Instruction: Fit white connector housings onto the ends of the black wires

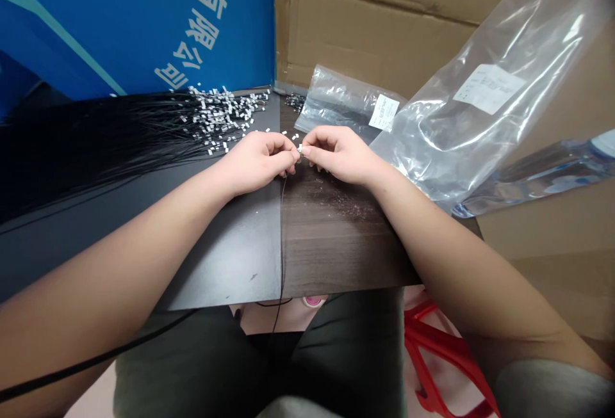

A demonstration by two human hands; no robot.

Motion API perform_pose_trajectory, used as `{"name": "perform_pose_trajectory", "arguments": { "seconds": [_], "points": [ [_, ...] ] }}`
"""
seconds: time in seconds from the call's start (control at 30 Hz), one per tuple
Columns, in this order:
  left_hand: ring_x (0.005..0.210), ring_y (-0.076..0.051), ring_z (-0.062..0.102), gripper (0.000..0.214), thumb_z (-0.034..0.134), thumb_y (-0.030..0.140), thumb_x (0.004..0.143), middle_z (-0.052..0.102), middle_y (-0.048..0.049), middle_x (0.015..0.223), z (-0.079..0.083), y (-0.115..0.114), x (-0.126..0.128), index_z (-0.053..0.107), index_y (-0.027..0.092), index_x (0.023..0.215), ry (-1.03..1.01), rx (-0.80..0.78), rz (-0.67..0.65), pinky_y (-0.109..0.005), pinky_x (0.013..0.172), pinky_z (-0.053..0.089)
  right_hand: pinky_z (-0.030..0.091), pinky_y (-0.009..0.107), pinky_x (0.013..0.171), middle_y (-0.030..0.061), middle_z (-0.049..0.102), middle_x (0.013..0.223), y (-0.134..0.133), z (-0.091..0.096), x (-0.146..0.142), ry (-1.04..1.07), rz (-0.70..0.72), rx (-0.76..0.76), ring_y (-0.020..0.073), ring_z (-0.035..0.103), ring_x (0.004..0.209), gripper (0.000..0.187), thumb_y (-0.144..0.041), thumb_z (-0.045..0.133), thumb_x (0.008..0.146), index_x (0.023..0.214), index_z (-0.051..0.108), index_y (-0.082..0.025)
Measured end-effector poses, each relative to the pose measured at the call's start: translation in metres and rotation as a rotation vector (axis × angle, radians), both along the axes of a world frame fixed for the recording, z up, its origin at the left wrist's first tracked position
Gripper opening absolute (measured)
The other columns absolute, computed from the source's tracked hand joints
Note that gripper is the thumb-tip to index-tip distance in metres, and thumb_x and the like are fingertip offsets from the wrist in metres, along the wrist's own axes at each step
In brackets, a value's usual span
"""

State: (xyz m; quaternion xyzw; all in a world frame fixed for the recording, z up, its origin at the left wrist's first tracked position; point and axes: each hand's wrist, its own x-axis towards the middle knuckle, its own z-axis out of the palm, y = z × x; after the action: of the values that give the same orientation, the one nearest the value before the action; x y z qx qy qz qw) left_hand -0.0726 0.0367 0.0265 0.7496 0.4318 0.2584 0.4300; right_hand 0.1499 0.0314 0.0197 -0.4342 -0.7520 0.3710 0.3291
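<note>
My left hand (262,160) pinches a thin black wire (282,232) that hangs down over the table's front edge. At the wire's tip sits a small white connector (300,148), between the fingertips of both hands. My right hand (339,154) is closed in a pinch on that connector, its thumb and forefinger touching it. To the left lies a large bundle of black wires (96,139), many of them ending in white connectors (221,111). Fine details of the connector are too small to make out.
A clear plastic bag (336,98) with a label lies behind my hands. To the right are a larger plastic bag (500,85) and a plastic bottle (538,171). A blue box (144,15) and cardboard (375,27) stand behind the dark table (336,251). Small scraps (353,205) lie near my right wrist.
</note>
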Motion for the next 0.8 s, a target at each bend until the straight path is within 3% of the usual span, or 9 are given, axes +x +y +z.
{"name": "perform_pose_trajectory", "arguments": {
  "seconds": [0.8],
  "points": [
    [0.070,-0.016,0.069,0.010,0.068,0.023,0.086,0.075,-0.0041,0.073,-0.0026,-0.0023,0.0041,0.075,0.016,0.084,-0.061,-0.009,0.074,-0.030,0.073,0.056,0.042,0.030,0.068,0.0000,0.061,0.076,-0.0016,-0.0026,-0.0081,0.089,-0.046,0.004,0.0147,0.052,0.072,0.011,-0.023,0.067,0.093,0.083,0.064,-0.020]
  ]
}}
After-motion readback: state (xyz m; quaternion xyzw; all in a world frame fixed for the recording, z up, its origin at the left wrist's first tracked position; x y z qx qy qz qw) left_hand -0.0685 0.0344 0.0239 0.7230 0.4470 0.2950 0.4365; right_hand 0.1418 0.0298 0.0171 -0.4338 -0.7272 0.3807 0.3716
